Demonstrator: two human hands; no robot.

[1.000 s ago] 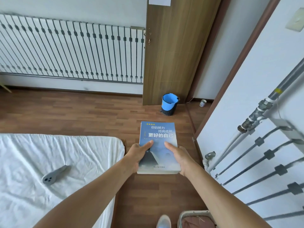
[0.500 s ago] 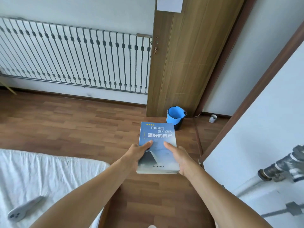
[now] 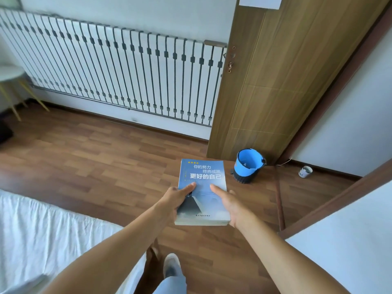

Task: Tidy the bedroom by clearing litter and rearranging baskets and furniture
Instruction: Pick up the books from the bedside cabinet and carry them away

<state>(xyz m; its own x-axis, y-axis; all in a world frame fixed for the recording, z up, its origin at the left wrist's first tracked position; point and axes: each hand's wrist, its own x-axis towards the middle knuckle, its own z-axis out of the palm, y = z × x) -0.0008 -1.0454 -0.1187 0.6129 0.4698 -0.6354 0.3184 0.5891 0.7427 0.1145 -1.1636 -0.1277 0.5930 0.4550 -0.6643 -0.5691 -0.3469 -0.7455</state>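
The step in hand looks like carrying a stray book [image 3: 202, 188] to wherever it belongs. The left hand [image 3: 172, 201] and right hand [image 3: 232, 205] each clasp a long edge, thumbs on the cover and fingers beneath. The grip is closed on the book, which is held level in the air above the wooden floor [image 3: 106, 166].

Ahead of the grip and a little to its right, a blue bucket [image 3: 249, 166] stands at the foot of the door [image 3: 275, 92]. A small can [image 3: 305, 171] sits farther right. The bed [image 3: 53, 230] lies left of the grip and nearer the person.

The next move calls for a spot to set the book down. None shows plainly here, so the person probably has to turn or walk first.

The cover reads 你的努力 终将成就 更好的自己. The small line near its lower edge is too fine to read.
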